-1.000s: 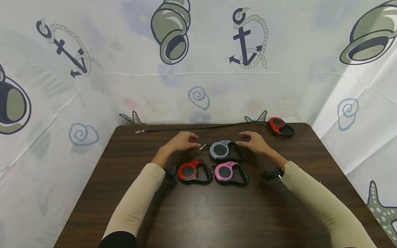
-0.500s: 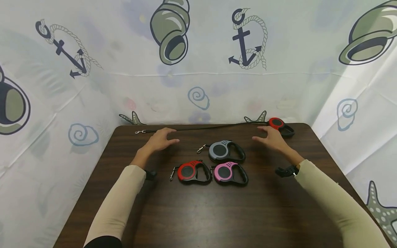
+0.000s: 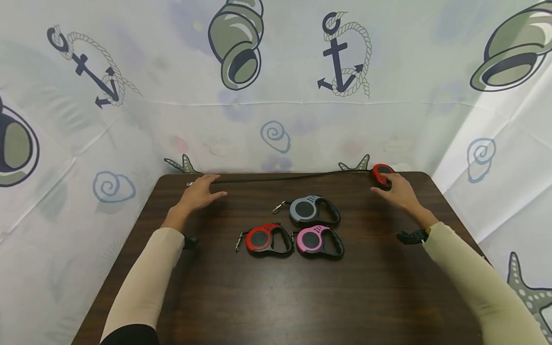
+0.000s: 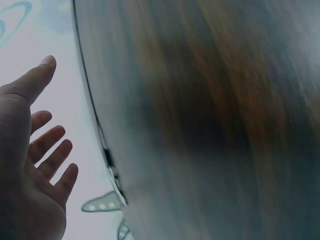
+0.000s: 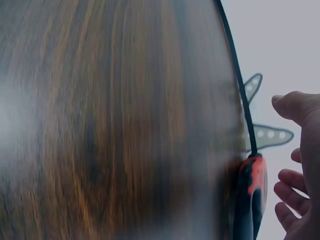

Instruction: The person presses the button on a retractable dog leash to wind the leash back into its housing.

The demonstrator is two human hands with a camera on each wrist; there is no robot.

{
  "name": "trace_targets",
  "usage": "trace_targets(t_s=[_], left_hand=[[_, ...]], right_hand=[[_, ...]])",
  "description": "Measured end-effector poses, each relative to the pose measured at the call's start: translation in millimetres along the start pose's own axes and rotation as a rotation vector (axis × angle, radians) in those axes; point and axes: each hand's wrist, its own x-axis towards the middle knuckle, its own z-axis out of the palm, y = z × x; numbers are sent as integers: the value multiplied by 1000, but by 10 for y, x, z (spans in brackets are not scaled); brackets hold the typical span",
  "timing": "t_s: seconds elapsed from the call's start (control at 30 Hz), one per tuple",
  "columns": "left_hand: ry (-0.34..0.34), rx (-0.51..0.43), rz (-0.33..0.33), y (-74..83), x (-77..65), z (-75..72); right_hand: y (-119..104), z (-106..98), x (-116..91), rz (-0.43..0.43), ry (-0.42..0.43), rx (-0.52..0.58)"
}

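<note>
My left hand (image 3: 195, 196), fingers spread and thumb out, hovers by the far left table corner and partly covers the metal clip (image 4: 118, 188) of a stretched black leash cord (image 3: 276, 179). That cord runs along the back edge to a red retractable leash (image 3: 382, 170) at the far right. Nearest to that leash is my right hand (image 3: 400, 194), which hides most of its handle in the head view. In the right wrist view the fingers look apart from the red leash casing (image 5: 258, 175). Both hands hold nothing.
A grey retractable leash (image 3: 303, 211) lies mid-table with its clip (image 3: 278, 207) to the left. In front of it lie a second red leash (image 3: 259, 239) and a pink one (image 3: 311, 240), side by side. A patterned cloth (image 3: 276, 105) hangs behind the dark wooden table (image 3: 276, 297).
From beside the grey leash, both hands have moved apart and outward, the left to the clip end of the stretched cord, the right to the far red leash. The leashes have stayed in place.
</note>
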Motion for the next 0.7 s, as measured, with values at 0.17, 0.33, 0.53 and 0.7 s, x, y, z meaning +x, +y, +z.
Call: trace_targets(t_s=[0.17,0.33,0.53,0.7], left_hand=[[-14,9,-34,-133,-30,5],[-34,-27,-61,-263,-29,25],[-61,-85,-61,-412,-4,50],[-65,-114,-58,-490,14,50]], right_hand=[[57,3,-1,14,-12,-32],[117,32,17,20,-9,-52],[190,72,34,25,-2,-53],[230,94,28,42,-17,-43]])
